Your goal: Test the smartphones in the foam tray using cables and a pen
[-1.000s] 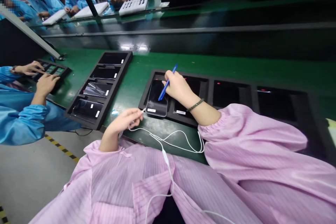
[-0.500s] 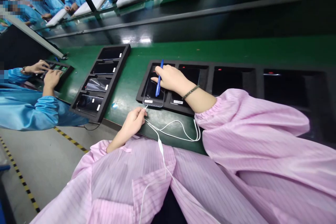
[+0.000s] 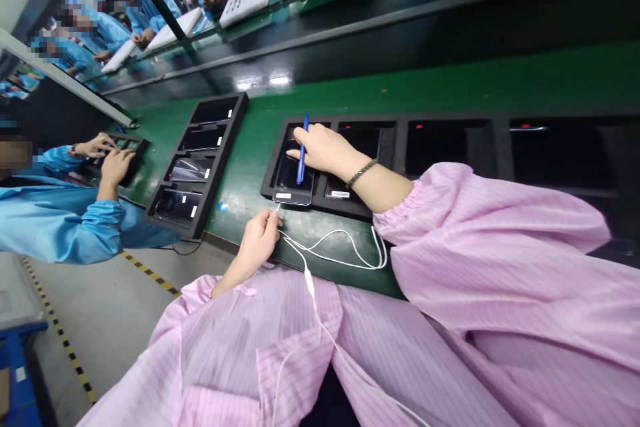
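Centre frame: left hand (image 3: 261,233) pinched thin white cable (image 3: 309,282) just below glossy rectangular phone (image 3: 286,177); right hand (image 3: 323,150) curled round slim blue pen (image 3: 301,170).

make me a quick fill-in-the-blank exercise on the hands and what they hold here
1. The right hand holds a ____ pen.
2. The left hand pinches a ____ cable.
3. The person's bracelet is worn on the ____ side.
4. The person's sleeves are ____ in colour.
Missing words: blue; white; right; pink.
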A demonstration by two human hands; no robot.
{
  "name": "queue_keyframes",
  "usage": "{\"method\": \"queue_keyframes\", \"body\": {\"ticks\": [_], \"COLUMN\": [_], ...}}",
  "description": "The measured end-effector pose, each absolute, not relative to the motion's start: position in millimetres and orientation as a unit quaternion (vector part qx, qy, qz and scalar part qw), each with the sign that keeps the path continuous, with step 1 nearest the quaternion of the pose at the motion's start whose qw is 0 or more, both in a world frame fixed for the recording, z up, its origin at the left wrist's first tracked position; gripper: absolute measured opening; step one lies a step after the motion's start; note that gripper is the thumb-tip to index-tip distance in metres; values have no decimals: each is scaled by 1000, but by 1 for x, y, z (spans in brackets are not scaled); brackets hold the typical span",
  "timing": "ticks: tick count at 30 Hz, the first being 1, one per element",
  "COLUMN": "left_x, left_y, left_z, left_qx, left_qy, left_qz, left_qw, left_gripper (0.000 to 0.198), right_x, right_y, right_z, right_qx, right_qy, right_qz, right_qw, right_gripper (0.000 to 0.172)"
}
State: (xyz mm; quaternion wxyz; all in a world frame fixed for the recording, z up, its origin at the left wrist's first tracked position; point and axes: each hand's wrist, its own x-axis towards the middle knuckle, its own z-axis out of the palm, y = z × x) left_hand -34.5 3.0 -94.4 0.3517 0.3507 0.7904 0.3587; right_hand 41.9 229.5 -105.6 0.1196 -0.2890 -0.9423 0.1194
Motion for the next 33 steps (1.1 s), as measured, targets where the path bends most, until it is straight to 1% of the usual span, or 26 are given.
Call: {"method": "queue_keyframes", "body": {"ticks": [6, 8, 12, 14, 18, 24, 29, 33], "left_x": [-33, -33, -40, -45, -51, -49, -50, -53], "left_y": [6, 9, 20, 24, 29, 29, 31, 30], "left_z": [-97, -97, -94, -91, -86, -87, -90, -90], "left_qx": [351, 343, 234, 191, 162, 138, 125, 132], "left_qy": [792, 786, 738, 710, 681, 666, 661, 658], "left_qz": [369, 376, 417, 417, 407, 416, 420, 412], "left_qw": [337, 351, 477, 535, 587, 604, 609, 616], "left_gripper": [28, 29, 33, 34, 32, 30, 29, 29], "right_x": [40, 40, 39, 39, 39, 38, 37, 38], "right_y": [231, 230, 230, 230, 229, 226, 228, 233], "right_z": [-108, -110, -114, -114, -112, -109, -118, -120], "right_qx": [-288, -288, -288, -289, -292, -303, -303, -304], "right_qy": [-940, -939, -932, -928, -928, -924, -921, -908], "right_qz": [127, 129, 149, 160, 163, 167, 167, 212], "right_qw": [132, 138, 161, 169, 165, 161, 180, 197], "right_gripper": [33, 31, 24, 21, 19, 17, 16, 20]}}
